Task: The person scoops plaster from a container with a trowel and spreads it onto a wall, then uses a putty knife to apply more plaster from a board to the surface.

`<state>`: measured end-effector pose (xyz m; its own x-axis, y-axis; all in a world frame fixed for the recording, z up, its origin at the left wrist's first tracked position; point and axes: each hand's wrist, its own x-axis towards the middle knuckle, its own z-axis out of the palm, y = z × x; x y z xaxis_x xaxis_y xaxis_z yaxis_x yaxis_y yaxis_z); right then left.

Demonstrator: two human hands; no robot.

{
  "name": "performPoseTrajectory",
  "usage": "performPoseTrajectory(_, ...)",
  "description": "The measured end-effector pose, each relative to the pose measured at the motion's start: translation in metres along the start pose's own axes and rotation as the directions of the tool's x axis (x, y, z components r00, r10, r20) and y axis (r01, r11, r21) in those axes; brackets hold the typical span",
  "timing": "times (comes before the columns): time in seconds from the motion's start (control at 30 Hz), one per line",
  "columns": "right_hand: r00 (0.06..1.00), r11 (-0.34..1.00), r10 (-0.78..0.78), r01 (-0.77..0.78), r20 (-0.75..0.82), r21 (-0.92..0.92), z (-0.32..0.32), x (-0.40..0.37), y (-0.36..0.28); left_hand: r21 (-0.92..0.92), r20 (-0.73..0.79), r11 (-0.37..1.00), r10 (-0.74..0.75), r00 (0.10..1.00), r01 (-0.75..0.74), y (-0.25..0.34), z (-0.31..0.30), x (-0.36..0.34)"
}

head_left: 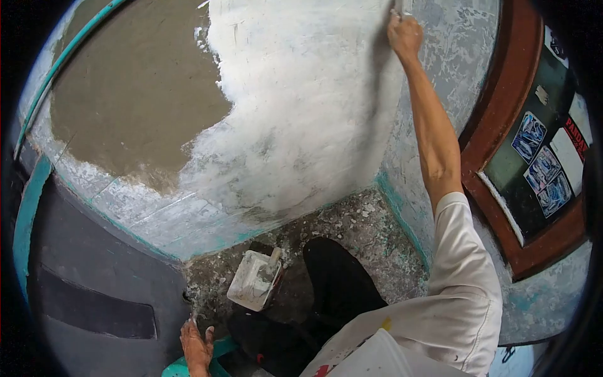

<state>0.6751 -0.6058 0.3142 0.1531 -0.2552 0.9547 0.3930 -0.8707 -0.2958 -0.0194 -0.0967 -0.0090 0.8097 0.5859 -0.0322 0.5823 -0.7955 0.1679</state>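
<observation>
My right hand [407, 36] is raised at the top of the wall, closed around a pale flat tool [407, 7] that is mostly cut off by the frame's upper edge. It is by the inner corner, where the white-coated wall [301, 94] meets a mottled grey one. My left hand [196, 347] hangs low with thumb and fingers apart, next to a teal edge [224, 347]; I see nothing held in it. Between my left hand and my knee, a white rectangular tub [242, 286] stands on the floor. Whitish paste and a putty knife [274, 257] with a wooden handle are in it.
Bare grey-brown plaster [135, 94] borders the white coat on the left. A teal pipe [63, 60] curves along the upper left. Dark grey panelling [107, 251] stands at left. Rubble covers the floor [370, 245]. A brown wooden frame [499, 107] with stickered glass is at right.
</observation>
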Motion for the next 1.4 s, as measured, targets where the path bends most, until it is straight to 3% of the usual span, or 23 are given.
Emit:
performPoseTrajectory(0.03, 0.999, 0.998, -0.016, 0.018, 0.031, -0.068, -0.001, -0.007, -0.026, 0.024, -0.013, 1.0, 0.009, 1.0, -0.009, -0.004, 0.004, 0.001)
performPoseTrajectory(0.07, 0.96, 0.957, -0.279, 0.277, -0.012, -0.082, 0.027, -0.026, -0.023, 0.022, -0.009, 1.0, 0.014, 1.0, -0.014, 0.0, 0.001, 0.001)
performPoseTrajectory(0.1, 0.851, 0.85, -0.523, 0.516, -0.051, -0.108, 0.055, -0.043, -0.02, 0.0, 0.004, 1.0, -0.001, 1.0, 0.001, 0.007, -0.007, 0.002)
performPoseTrajectory(0.13, 0.964, 0.954, -0.262, 0.251, 0.05, 0.164, -0.013, -0.051, -0.104, -0.022, 0.019, 1.0, -0.017, 1.0, 0.017, 0.013, -0.011, 0.002)
performPoseTrajectory(0.17, 0.953, 0.895, -0.303, 0.277, 0.02, 0.349, -0.035, -0.067, -0.133, -0.023, 0.02, 1.0, -0.01, 1.0, 0.011, 0.015, -0.01, 0.001)
performPoseTrajectory(0.2, 0.935, 0.888, -0.299, 0.199, 0.191, 0.415, -0.057, -0.077, -0.151, -0.022, 0.02, 1.0, -0.013, 1.0, 0.013, 0.015, -0.011, 0.001)
performPoseTrajectory(0.3, 0.905, 0.869, -0.303, 0.133, 0.299, 0.477, -0.093, -0.09, -0.145, 0.004, 0.003, 1.0, 0.017, 1.0, -0.017, -0.01, 0.003, 0.005)
performPoseTrajectory(0.37, 0.949, 0.869, -0.314, 0.276, 0.026, 0.411, -0.088, -0.082, -0.11, 0.003, -0.025, 1.0, 0.027, 0.999, -0.027, -0.011, 0.011, 0.004)
performPoseTrajectory(0.4, 0.946, 0.86, -0.323, 0.284, 0.021, 0.424, -0.088, -0.073, -0.105, -0.003, -0.021, 1.0, 0.028, 0.999, -0.028, -0.003, 0.005, 0.003)
performPoseTrajectory(0.47, 0.941, 0.934, -0.311, 0.276, 0.131, 0.228, -0.09, -0.058, -0.105, -0.012, -0.019, 1.0, 0.016, 1.0, -0.017, 0.01, -0.009, 0.002)
performPoseTrajectory(0.5, 0.906, 0.895, -0.413, 0.385, 0.091, 0.225, -0.091, -0.054, -0.118, -0.035, 0.019, 0.999, 0.018, 1.0, -0.017, 0.016, -0.016, 0.003)
performPoseTrajectory(0.53, 0.906, 0.893, -0.413, 0.384, 0.092, 0.234, -0.09, -0.05, -0.135, -0.055, 0.058, 0.998, 0.021, 0.998, -0.017, 0.018, -0.02, 0.002)
performPoseTrajectory(0.6, 0.732, 0.672, -0.658, 0.676, -0.177, 0.301, -0.08, -0.046, -0.173, -0.031, 0.029, 0.999, 0.015, 0.999, -0.014, 0.012, -0.011, 0.003)
performPoseTrajectory(0.63, 0.735, 0.67, -0.654, 0.672, -0.178, 0.313, -0.068, -0.049, -0.188, -0.008, -0.001, 1.0, 0.019, 1.0, -0.019, 0.009, -0.008, 0.003)
performPoseTrajectory(0.7, 0.623, 0.581, -0.745, 0.781, -0.237, 0.228, -0.048, -0.053, -0.219, -0.013, 0.002, 1.0, 0.021, 1.0, -0.021, 0.005, -0.007, 0.002)
performPoseTrajectory(0.73, 0.622, 0.575, -0.745, 0.782, -0.242, 0.24, -0.037, -0.067, -0.228, -0.022, 0.005, 0.999, 0.035, 0.999, -0.035, 0.005, -0.007, 0.002)
performPoseTrajectory(0.8, 0.595, 0.587, -0.802, 0.8, -0.046, 0.124, -0.014, -0.121, -0.233, -0.043, -0.004, 0.999, 0.031, 1.0, -0.031, 0.011, -0.011, 0.0)
performPoseTrajectory(0.93, 0.464, 0.49, -0.872, 0.823, 0.158, 0.288, -0.043, -0.245, -0.197, -0.102, 0.039, 0.995, 0.017, 0.999, -0.013, 0.026, -0.03, 0.0)
performPoseTrajectory(1.03, 0.457, 0.487, -0.872, 0.77, 0.178, 0.413, -0.063, -0.225, -0.185, -0.092, 0.015, 0.996, 0.014, 1.0, -0.013, 0.013, -0.015, 0.001)
performPoseTrajectory(1.1, 0.599, 0.562, -0.8, 0.725, 0.036, 0.398, -0.061, -0.164, -0.192, -0.095, 0.024, 0.995, 0.008, 1.0, -0.006, 0.015, -0.017, 0.002)
performPoseTrajectory(1.2, 0.63, 0.587, -0.764, 0.768, -0.137, 0.254, -0.048, -0.066, -0.209, -0.092, 0.043, 0.996, 0.019, 0.999, -0.015, 0.015, -0.015, 0.002)
performPoseTrajectory(1.27, 0.716, 0.711, -0.697, 0.686, 0.03, 0.154, -0.034, -0.028, -0.219, -0.087, 0.023, 0.996, -0.017, 1.0, 0.019, 0.011, -0.011, 0.001)
performPoseTrajectory(1.4, 0.625, 0.601, -0.772, 0.777, -0.117, 0.187, -0.006, -0.048, -0.216, -0.042, 0.02, 0.998, -0.04, 0.999, 0.041, 0.011, -0.009, 0.002)
